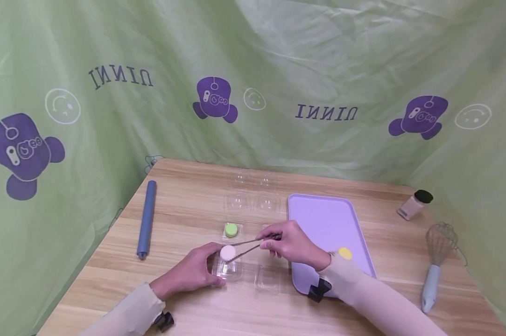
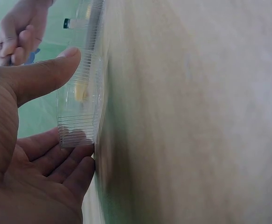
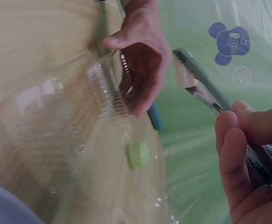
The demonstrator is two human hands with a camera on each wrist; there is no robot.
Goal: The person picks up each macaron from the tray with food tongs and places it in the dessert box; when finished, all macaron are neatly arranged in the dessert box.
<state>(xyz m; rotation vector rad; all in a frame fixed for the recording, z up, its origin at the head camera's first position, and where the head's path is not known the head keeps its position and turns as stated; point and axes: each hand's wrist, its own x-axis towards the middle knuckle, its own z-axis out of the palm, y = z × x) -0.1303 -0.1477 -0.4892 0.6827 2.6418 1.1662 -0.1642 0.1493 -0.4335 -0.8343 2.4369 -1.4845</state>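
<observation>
My right hand (image 1: 292, 242) holds metal tongs (image 1: 245, 253) between thumb and fingers. Their tips pinch a pale pink macaron (image 1: 228, 253), which is over a small clear plastic box (image 1: 229, 271). My left hand (image 1: 194, 268) grips that box at its sides; in the left wrist view the thumb (image 2: 56, 77) lies along one ribbed wall and the fingers against the other. A green macaron (image 1: 231, 229) sits in another clear box just behind. Something yellow (image 2: 81, 91) shows through the plastic in the left wrist view.
At the right lies a purple tray (image 1: 320, 214) with a yellow macaron (image 1: 344, 253) on it. Another clear box (image 1: 267, 280) stands nearby; clear domed pieces (image 1: 237, 201) are farther back. A blue rolling pin (image 1: 147, 217), a whisk (image 1: 431, 280) and a black-lidded jar (image 1: 412, 206) lie toward the sides.
</observation>
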